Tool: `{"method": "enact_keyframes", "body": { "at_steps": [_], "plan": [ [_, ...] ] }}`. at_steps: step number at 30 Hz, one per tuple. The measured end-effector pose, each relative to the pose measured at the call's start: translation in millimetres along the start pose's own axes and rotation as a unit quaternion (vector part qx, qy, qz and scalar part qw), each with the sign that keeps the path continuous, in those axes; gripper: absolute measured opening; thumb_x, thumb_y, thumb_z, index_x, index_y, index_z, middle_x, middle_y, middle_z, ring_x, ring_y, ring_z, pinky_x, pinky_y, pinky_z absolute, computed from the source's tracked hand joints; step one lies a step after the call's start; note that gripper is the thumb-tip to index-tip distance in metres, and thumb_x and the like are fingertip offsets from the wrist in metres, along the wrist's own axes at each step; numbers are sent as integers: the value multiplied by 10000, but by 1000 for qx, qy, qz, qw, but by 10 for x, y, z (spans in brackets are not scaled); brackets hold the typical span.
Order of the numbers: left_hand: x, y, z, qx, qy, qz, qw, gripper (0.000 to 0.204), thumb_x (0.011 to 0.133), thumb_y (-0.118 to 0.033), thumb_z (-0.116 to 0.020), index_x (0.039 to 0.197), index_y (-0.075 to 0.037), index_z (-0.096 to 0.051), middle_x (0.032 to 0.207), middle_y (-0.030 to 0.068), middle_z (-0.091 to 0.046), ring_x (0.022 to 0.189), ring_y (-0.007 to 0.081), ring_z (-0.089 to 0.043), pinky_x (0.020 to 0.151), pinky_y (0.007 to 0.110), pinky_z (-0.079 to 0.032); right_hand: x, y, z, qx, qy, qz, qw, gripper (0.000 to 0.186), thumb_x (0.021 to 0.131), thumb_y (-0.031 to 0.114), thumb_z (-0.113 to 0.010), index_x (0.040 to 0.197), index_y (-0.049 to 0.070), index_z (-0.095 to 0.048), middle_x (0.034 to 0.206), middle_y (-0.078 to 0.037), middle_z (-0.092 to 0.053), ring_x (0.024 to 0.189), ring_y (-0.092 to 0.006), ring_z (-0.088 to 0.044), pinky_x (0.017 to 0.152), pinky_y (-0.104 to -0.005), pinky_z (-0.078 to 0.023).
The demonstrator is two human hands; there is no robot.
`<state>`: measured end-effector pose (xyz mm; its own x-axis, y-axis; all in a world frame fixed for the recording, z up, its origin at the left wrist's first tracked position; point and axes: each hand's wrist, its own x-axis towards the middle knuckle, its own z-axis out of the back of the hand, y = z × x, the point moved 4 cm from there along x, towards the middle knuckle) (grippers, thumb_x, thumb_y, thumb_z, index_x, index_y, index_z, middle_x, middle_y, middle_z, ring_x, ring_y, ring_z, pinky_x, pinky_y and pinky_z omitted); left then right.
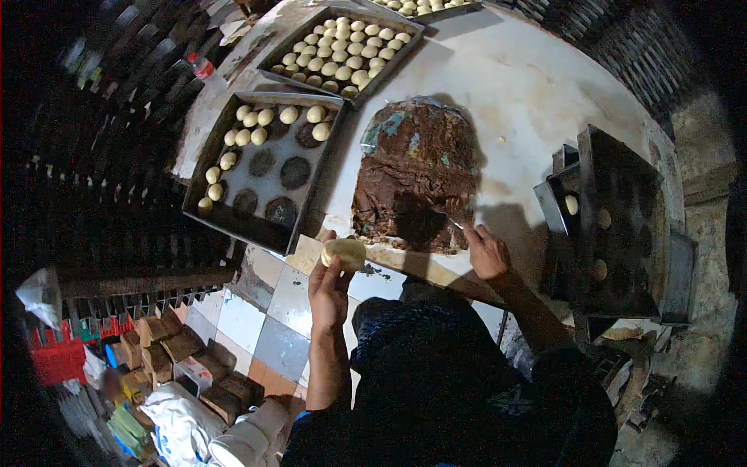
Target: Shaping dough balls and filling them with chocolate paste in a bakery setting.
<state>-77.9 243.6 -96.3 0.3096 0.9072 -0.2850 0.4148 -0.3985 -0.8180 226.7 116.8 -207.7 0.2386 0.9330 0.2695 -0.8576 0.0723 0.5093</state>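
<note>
My left hand holds up a flattened round of pale dough off the table's near edge, thumb pressed on it. In my right hand is a thin metal tool, its handle pinched between the fingers. The tool's far end reaches over the near right part of a big slab of brown paste; shadow there hides its tip and its exact kind. Left of the paste, a dark metal tray bears several pale dough balls along its far and left sides.
Another tray, packed with dough balls, stands farther back on the pale table. Dark trays are stacked at the right, holding a few dough pieces. A bottle lies at far left. Cardboard boxes and a white sack are lower left.
</note>
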Motion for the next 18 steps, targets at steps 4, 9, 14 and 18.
{"method": "enact_keyframes", "body": {
  "at_steps": [4,9,14,18],
  "plan": [
    [112,187,-127,3,-23,42,999,402,970,-163,-554,1319,27,-499,1259,156,-587,1158,273,-585,1002,414,-480,110,-278,-178,177,101,9,979,503,791,-75,-582,1278,40,-537,939,-269,-621,794,-372,-643,696,-466,-514],
    [313,539,-305,-48,-59,108,991,277,966,-203,-576,1118,27,-589,1074,129,-650,1012,248,-636,930,400,-508,83,-386,-22,582,289,-118,751,177,942,61,-575,1056,-52,-650,727,-65,-609,612,-106,-520,602,-270,-444],
    [375,967,-642,-121,19,279,952,288,1009,-245,-495,1145,-3,-571,1049,130,-633,988,240,-626,867,369,-517,-11,4,-12,468,198,-102,855,275,994,140,-532,1205,-19,-609,861,-58,-602,722,-120,-543,663,-253,-468],
    [382,1060,-685,-78,24,300,950,359,1022,-299,-452,1193,-1,-557,1133,162,-620,1037,258,-613,926,360,-525,-82,225,183,184,86,34,979,376,980,166,-541,1326,22,-514,1117,-161,-641,951,-245,-657,790,-338,-535]
  ]
}}
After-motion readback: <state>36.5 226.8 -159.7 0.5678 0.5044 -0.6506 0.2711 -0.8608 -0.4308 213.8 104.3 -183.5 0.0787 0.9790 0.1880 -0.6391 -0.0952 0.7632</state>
